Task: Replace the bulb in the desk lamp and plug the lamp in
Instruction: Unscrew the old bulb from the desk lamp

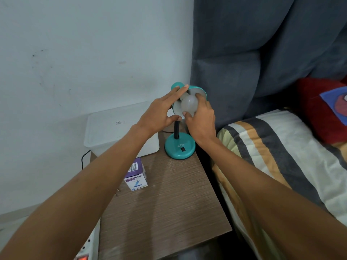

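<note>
1. Head view: your right hand (pixel 201 119) is wrapped around the white bulb (pixel 189 106), fingertips above and thumb below it, with the bulb sitting in the mouth of the teal lamp shade (pixel 201 92). Whether the bulb's base is seated in the socket is hidden behind the globe and your fingers.
2. Your left hand (pixel 159 113) is spread against the left side of the shade, index finger laid over its top, thumb under the rim; it steadies the shade and covers much of it.
3. The lamp (pixel 179 147) stands on its round teal base at the far right corner of the brown desk (pixel 169 203), close to the bed (pixel 281 156). Only a short piece of its black stem shows between your hands.
4. A purple and white bulb box (pixel 135 175) stands on the desk, near your left forearm, which cuts off its left side.
5. A white bin (pixel 116 126) stands at the far left of the desk; a black cord (pixel 83 158) drops behind it, its end out of sight.
6. A power strip (pixel 84 254) is cut off by the bottom edge.
</note>
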`<state>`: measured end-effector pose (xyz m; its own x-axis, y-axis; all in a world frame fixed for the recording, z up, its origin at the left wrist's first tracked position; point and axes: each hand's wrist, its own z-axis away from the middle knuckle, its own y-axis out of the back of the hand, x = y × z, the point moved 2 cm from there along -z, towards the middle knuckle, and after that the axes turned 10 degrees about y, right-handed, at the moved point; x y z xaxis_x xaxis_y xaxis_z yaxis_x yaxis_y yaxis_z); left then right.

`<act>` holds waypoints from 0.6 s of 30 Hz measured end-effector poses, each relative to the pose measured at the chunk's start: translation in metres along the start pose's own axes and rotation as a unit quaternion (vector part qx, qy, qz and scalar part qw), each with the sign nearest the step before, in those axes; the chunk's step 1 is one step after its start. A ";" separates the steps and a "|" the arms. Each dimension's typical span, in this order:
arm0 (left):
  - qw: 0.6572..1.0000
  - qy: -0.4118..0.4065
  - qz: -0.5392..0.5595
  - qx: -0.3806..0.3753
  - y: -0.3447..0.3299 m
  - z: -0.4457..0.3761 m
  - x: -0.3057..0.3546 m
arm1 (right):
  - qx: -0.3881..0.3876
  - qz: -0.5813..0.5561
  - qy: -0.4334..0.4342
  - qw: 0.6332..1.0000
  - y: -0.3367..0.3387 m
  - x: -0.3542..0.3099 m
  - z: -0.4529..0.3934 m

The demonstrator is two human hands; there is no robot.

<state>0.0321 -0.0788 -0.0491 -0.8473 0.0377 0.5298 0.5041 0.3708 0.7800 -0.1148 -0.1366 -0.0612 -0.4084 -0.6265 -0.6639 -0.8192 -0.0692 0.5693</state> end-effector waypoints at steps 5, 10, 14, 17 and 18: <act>1.000 0.007 0.011 0.001 -0.001 -0.001 0.000 | -0.036 0.042 0.052 0.997 0.005 0.002 -0.001; 1.000 -0.001 0.004 0.001 -0.002 -0.001 0.000 | -0.010 -0.003 0.063 0.998 0.004 0.004 0.000; 1.000 0.001 0.011 0.002 -0.002 -0.001 0.000 | -0.016 0.041 0.085 0.995 0.001 0.005 -0.001; 1.000 0.002 0.008 0.001 -0.002 0.000 -0.001 | -0.011 0.061 0.097 0.993 0.001 0.006 0.004; 1.000 0.004 0.007 0.001 -0.002 0.000 -0.001 | -0.001 0.056 0.098 0.994 0.001 0.007 0.005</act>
<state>0.0321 -0.0797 -0.0510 -0.8390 0.0363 0.5429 0.5158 0.3712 0.7721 -0.1208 -0.1371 -0.0675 -0.4108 -0.7694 -0.4892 -0.7719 0.0080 0.6357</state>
